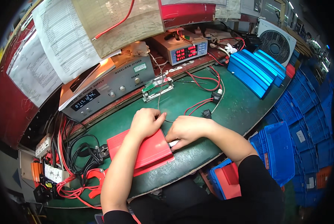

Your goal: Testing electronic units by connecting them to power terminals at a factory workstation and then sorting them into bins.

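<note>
A red ribbed metal case (152, 149) lies on the green bench top in front of me. My left hand (147, 121) is closed over its far edge, thumb pointing right, and steadies it there. At the case's right end, my right hand (187, 131) is closed on a small white plug-like piece (173, 142), pressed against the end face. My fingers hide most of that piece and the end face. A thin grey cable (159, 106) runs down between the two hands from the back of the bench.
Behind stand a grey power supply (111, 84) and a meter with red digits (183, 50). Black and red clamp cables (86, 160) lie left of the case. Blue ribbed cases (252, 72) stand at the back right, before a fan (275, 43). Blue crates (277, 153) are beyond the bench edge.
</note>
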`<state>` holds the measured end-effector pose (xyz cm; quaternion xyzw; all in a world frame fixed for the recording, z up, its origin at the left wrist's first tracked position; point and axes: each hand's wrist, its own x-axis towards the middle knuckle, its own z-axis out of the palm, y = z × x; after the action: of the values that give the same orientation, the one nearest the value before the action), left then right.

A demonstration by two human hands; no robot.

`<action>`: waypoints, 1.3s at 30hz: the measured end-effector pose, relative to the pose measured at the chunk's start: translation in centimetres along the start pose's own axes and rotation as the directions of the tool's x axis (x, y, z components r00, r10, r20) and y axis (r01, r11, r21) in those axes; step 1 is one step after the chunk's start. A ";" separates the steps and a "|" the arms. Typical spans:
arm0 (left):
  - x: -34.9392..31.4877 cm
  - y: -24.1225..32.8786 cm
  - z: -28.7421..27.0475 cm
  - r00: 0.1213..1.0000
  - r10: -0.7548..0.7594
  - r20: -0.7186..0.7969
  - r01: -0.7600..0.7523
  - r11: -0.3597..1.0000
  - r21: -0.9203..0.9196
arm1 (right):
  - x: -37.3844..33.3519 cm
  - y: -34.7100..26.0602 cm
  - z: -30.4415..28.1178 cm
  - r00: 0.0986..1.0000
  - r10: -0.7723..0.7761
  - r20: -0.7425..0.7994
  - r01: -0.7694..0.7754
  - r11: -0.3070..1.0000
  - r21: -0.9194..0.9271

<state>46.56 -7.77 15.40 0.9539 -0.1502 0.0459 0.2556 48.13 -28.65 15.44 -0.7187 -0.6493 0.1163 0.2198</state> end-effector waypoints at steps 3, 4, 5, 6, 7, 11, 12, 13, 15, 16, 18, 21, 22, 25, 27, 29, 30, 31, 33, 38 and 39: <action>0.4 0.2 0.4 0.999 0.026 -0.031 -0.024 0.998 0.061 | -0.2 0.5 0.1 0.998 0.011 0.058 -0.011 1.000 -0.008; 0.5 0.3 0.5 0.995 0.072 -0.073 -0.066 0.995 0.075 | -0.3 0.6 0.1 1.000 -0.012 0.023 0.012 1.000 0.018; 0.3 0.4 0.5 0.991 0.106 -0.083 -0.098 0.991 0.095 | -0.4 0.7 0.0 0.996 -0.086 -0.007 0.086 0.994 0.068; 0.2 0.6 0.6 0.985 0.133 -0.107 -0.119 0.984 0.129 | -0.6 0.9 -0.3 0.995 -0.098 0.010 0.097 0.991 0.097; -0.4 0.8 0.6 0.977 0.152 -0.150 -0.126 0.977 0.171 | -0.8 1.1 -0.8 0.990 -0.022 0.137 0.028 0.999 -0.038; -5.7 0.5 -0.2 0.955 0.246 -0.169 -0.198 0.946 0.257 | -1.0 1.6 -1.8 0.955 0.294 -0.043 -0.297 0.948 -0.115; -7.9 0.0 -1.0 0.913 0.358 -0.197 -0.263 0.884 0.386 | -0.7 1.5 -1.5 0.948 0.232 -0.217 -0.265 0.954 -0.138; -10.3 -1.0 -2.4 0.933 0.304 -0.192 -0.214 0.899 0.382 | -0.3 1.3 -1.1 0.910 0.243 -0.337 -0.315 0.933 -0.176; -14.6 -3.9 -6.8 0.966 0.203 -0.158 -0.108 0.877 0.469 | 0.8 0.6 0.3 0.886 0.080 -0.457 -0.151 0.981 -0.122; -16.5 -5.6 -9.4 0.981 0.089 -0.171 0.005 0.874 0.485 | 1.2 0.2 1.0 0.829 -0.034 -0.558 -0.017 0.996 -0.086; -20.3 -9.3 -15.1 0.989 -0.142 -0.026 0.135 0.838 0.528 | 2.1 -0.6 2.3 0.910 -0.166 -0.381 0.127 0.984 -0.124; -24.0 -13.6 -19.6 0.918 -0.300 0.258 0.121 0.834 0.538 | 2.9 -1.5 3.4 0.948 -0.211 -0.237 0.190 0.976 -0.107; -24.6 -14.7 -19.9 0.936 -0.273 0.222 0.133 0.860 0.493 | 3.0 -1.6 3.5 0.951 -0.205 -0.232 0.184 0.977 -0.112; -25.2 -16.4 -19.3 0.929 -0.240 0.281 0.126 0.921 0.369 | 3.0 -1.4 3.0 0.957 -0.191 -0.220 0.172 0.980 -0.103; -25.0 -16.9 -18.8 0.916 -0.240 0.321 0.099 0.912 0.398 | 2.9 -1.0 2.5 0.972 -0.174 -0.159 0.161 0.982 -0.096; -25.2 -17.1 -18.5 0.909 -0.203 0.364 0.037 0.910 0.414 | 2.9 -0.3 2.0 0.963 -0.182 -0.198 0.170 0.983 -0.076; -25.1 -17.2 -18.3 0.883 -0.168 0.437 -0.049 0.895 0.443 | 2.8 -0.1 1.9 0.977 -0.134 -0.168 0.125 0.990 -0.066; -25.5 -17.1 -17.9 0.877 -0.189 0.442 -0.037 0.891 0.453 | 2.7 0.1 1.9 0.965 -0.166 -0.203 0.157 0.986 -0.057; -26.1 -17.0 -17.4 0.865 -0.244 0.439 -0.054 0.824 0.564 | 2.7 0.4 2.1 0.968 -0.149 -0.203 0.142 0.989 -0.047; -27.6 -16.7 -14.8 0.924 -0.254 0.285 -0.019 0.715 0.699 | 2.9 0.6 3.0 0.939 -0.178 -0.295 0.162 0.984 -0.077; -27.6 -16.7 -14.8 0.918 -0.276 0.284 -0.006 0.706 0.708 | 3.0 0.7 3.0 0.939 -0.180 -0.294 0.165 0.983 -0.074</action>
<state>25.30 20.70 15.74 0.9786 -0.0954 -0.1002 -0.1524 47.76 -25.28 12.83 -0.6733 -0.6717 -0.0293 0.3076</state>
